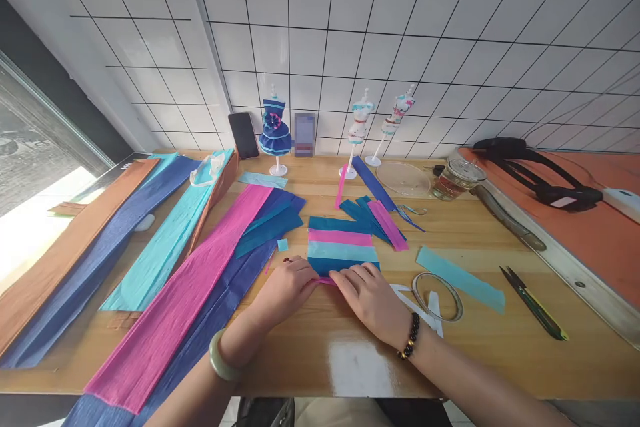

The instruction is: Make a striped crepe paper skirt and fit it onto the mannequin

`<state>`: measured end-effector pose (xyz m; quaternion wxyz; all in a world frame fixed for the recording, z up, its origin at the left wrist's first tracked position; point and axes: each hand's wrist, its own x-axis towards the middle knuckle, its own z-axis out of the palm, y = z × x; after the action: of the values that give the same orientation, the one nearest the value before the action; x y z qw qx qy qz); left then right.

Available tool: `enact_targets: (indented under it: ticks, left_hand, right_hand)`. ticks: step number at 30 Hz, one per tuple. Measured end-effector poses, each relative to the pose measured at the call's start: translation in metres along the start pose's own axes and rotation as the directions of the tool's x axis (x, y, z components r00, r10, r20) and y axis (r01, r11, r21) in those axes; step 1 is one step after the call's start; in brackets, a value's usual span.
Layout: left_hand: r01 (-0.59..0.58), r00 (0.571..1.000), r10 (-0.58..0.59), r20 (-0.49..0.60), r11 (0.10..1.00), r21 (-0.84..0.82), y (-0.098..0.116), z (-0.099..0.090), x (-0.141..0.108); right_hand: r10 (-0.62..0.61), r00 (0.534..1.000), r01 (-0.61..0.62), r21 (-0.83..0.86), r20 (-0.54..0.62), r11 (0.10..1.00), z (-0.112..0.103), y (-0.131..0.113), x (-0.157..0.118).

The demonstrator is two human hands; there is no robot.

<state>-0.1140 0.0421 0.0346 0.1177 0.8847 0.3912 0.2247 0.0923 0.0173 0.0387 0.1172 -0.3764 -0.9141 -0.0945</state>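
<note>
While the left hand (pixel 289 285) and right hand (pixel 373 300) pinch a narrow pink paper strip (pixel 327 281), a round, pale tape roll (pixel 458 305) sits close beside the right wrist.

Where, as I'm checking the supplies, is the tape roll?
In the head view, the tape roll lies on the table, to the right of the right hand, just on the near side of a light-blue strip.

Bright daylight from left, glare on tabletop (pixel 360 363)

No lettering or number can be read.
</note>
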Motion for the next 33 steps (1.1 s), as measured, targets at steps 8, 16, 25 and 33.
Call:
enact_targets:
  ticks: [8,16,25,33]
  left_hand:
    - [-0.031,0.999,0.029,0.028,0.995,0.094,0.000,0.000,-0.003]
    - [-0.177,0.978,0.125,0.168,0.922,0.345,0.008,0.002,0.003]
    - [-0.251,0.958,0.143,0.247,0.838,0.485,0.023,-0.001,0.010]
    - [-0.253,0.957,0.138,0.255,0.826,0.504,0.019,0.002,0.007]
  right_hand:
    - [-0.131,0.991,0.133,-0.102,0.021,0.986,0.001,0.002,0.004]
    - [-0.123,0.992,0.123,-0.089,0.012,0.988,0.002,0.006,0.003]
    - [-0.076,0.997,0.077,-0.065,0.017,0.995,0.004,0.004,0.000]
    - [-0.034,0.999,0.035,-0.103,0.007,0.994,0.007,-0.002,0.008]
